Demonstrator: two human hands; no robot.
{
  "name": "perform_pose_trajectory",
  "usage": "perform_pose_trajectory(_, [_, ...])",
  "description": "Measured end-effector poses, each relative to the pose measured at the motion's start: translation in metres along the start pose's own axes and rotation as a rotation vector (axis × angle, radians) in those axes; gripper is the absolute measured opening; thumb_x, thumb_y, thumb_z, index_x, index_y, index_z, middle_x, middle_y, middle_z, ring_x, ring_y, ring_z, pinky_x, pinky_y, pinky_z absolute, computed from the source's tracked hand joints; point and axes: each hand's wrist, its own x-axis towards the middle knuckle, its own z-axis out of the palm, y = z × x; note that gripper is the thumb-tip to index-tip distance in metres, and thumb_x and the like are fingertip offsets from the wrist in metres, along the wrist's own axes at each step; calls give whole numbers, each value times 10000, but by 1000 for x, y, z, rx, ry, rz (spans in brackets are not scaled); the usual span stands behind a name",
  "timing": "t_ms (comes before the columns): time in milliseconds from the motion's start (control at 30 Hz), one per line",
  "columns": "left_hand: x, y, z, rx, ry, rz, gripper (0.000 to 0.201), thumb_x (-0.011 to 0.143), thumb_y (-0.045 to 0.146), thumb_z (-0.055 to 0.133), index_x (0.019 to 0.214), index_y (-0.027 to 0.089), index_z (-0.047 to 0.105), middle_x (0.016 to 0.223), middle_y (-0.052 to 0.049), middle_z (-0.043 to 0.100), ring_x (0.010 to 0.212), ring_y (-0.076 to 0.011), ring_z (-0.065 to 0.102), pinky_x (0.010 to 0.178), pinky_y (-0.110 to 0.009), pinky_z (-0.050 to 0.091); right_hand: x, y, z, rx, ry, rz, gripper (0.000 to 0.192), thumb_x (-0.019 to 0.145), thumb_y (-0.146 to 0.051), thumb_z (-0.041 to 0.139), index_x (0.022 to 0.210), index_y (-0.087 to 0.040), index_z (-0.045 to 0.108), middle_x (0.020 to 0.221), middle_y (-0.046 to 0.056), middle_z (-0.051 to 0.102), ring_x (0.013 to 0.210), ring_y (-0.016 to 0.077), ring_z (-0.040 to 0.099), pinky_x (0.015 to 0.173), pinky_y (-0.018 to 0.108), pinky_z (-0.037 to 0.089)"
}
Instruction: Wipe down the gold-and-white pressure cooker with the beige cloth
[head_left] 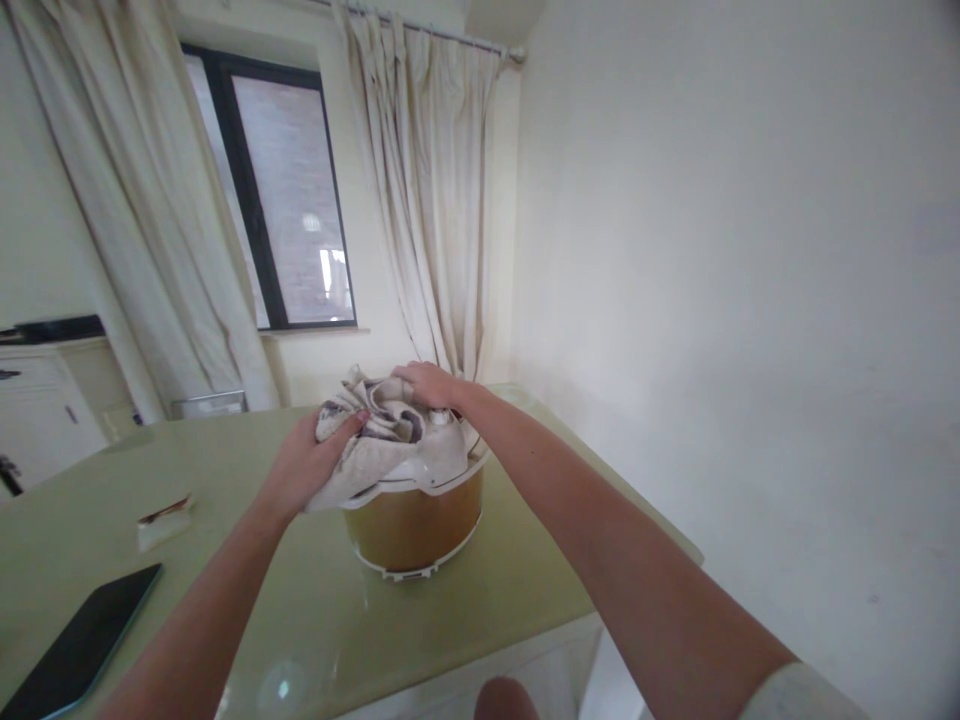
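Observation:
A crumpled off-white cloth (375, 465) with dark patches lies bunched over the top of a round vessel (416, 525). The vessel has shiny amber-brown sides, a white rim and a white base ring with small tabs. On the cloth's left side, my left hand (304, 460) grips a fold, thumb on top. My right hand (431, 385) reaches across the far side, its fingers curled over the cloth. Beneath the cloth the top of the vessel is mostly hidden, though a small white knob-like part (440, 416) shows near my right hand.
The vessel stands on a glossy pale green table (300, 600) near its right edge. A dark tablet-like slab (90, 635) and a small white-and-brown item (165, 520) lie to the left. A plain wall (712, 250) rises on the right; curtains (435, 180) hang behind.

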Motion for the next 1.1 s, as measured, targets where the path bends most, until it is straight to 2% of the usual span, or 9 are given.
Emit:
perform_pose_trajectory(167, [4,12,4,116,-57,190,555,904,667,547,1219,231,687,1160,-62,802,1085,-296,736,960,-385,556,0,0,1,27,20,26,290,1028,-240,536,1278,-176,669,1226,115,715,1128,265,639,957,343,453])
perform_pose_trajectory(233, [-9,15,8,224,-74,268,554,929,655,520,1219,219,699,1186,-90,789,1120,-314,722,977,-409,552,0,2,2,48,30,9,275,1025,-244,561,1263,-179,681,1229,111,721,1143,255,641,962,327,449])
perform_pose_trajectory(333, [-41,13,21,377,32,473,528,941,579,553,1283,198,683,1283,-135,741,1206,-340,676,1031,-452,533,3,2,4,128,23,50,226,1028,-251,575,1193,-188,717,1204,91,737,1107,234,656,923,298,455])
perform_pose_trajectory(433, [-73,9,40,498,184,677,513,910,506,643,1329,210,672,1343,-168,695,1250,-374,634,1066,-517,511,5,-1,4,261,20,144,202,1026,-325,617,1122,-202,745,1133,57,750,1019,205,668,864,269,461])
perform_pose_trajectory(533, [-92,12,63,530,269,833,569,856,536,725,1348,255,678,1436,-175,642,1288,-400,598,1085,-562,490,3,-6,0,309,16,163,332,943,-488,741,1109,-201,751,1083,46,739,983,194,652,840,258,456])
perform_pose_trajectory(633, [-92,21,89,500,160,1059,485,859,530,739,1289,307,709,1405,-90,685,1316,-348,592,1181,-536,426,1,-9,-6,307,-1,146,443,903,-574,768,1136,-198,756,1078,56,705,1022,203,636,886,268,452])
perform_pose_trajectory(733, [-89,23,120,562,107,1273,261,930,365,693,1166,265,742,1290,-28,747,1339,-259,600,1257,-433,356,-1,-10,-7,295,3,200,484,891,-601,769,1197,-226,756,1114,71,651,1087,229,622,960,308,452])
perform_pose_trajectory(933, [-114,-24,162,565,114,1328,174,925,309,714,1091,265,742,1231,2,777,1213,-225,684,1168,-397,477,-4,-10,-4,311,13,264,525,876,-666,748,1232,-281,739,1083,56,591,1085,235,615,1003,346,458])
perform_pose_trajectory(1100, [-135,-87,141,339,230,1185,294,873,177,709,1110,347,746,1227,-10,783,1184,-222,682,1172,-444,478,-5,-10,-3,344,24,245,498,885,-641,752,1218,-270,741,1078,49,598,1103,234,618,1008,342,456])
